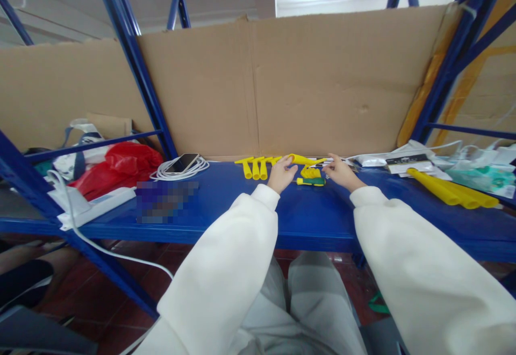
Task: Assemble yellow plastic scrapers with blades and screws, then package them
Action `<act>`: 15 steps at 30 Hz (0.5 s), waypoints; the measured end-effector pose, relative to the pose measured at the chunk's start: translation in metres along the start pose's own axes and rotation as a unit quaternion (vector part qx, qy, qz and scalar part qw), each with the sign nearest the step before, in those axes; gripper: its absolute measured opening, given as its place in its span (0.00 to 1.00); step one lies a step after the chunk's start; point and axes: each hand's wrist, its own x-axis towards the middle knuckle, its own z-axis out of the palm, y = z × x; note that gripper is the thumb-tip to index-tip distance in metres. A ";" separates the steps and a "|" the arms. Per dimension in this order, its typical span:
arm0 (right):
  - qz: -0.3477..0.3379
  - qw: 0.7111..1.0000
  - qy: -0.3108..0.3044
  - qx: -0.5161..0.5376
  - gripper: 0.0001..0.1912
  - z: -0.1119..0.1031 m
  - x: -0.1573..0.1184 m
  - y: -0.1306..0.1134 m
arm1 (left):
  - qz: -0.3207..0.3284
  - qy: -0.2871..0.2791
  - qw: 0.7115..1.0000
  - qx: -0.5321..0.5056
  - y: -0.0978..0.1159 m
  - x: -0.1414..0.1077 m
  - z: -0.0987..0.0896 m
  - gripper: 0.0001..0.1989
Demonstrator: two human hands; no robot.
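A yellow tapered plastic tube lies crosswise between my hands, its wide end at the left. My left hand grips that wide end with bent fingers. My right hand is at the thin end, thumb and fingers drawn together; what they pinch is too small to make out. Just below the tube sits a small pile of yellow pieces. A green-and-yellow screwdriver handle lies in front of the pile. To the left of my left hand, several similar yellow tubes stand in a row, partly hidden by the hand.
More yellow tubes lie at the right, near white packages and a green-white plastic bag. Left are a phone on a coiled white cable, a red bag and a power strip. Cardboard walls the blue shelf's back.
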 end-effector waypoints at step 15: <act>0.064 0.995 0.058 -0.049 0.22 -0.011 -0.001 -0.001 | -0.110 0.040 0.949 -0.291 0.003 0.004 -0.004 0.12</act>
